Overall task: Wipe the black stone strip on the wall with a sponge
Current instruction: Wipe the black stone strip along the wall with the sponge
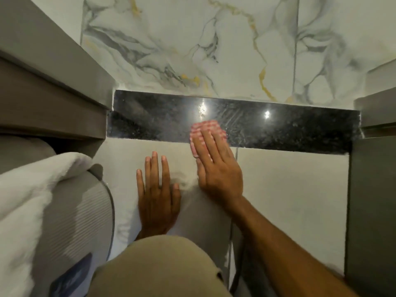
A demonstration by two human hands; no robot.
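Observation:
A glossy black stone strip (pixel 289 127) runs across the wall between marble tiles above and plain grey tiles below. Wet streaks and two light reflections show on it. My right hand (pixel 216 168) lies flat with its fingers pressing a pink checked sponge (pixel 205 127) against the strip's lower middle part. The sponge's lower half is hidden under the fingers. My left hand (pixel 157 194) rests flat on the grey wall tile below the strip, fingers spread, holding nothing.
A grey cabinet edge (pixel 53 86) juts out at the left and another grey panel (pixel 372 189) stands at the right. A white towel (pixel 27 200) lies over a ribbed grey object (pixel 79 215) at lower left. My knee in beige cloth (pixel 156 269) fills the bottom centre.

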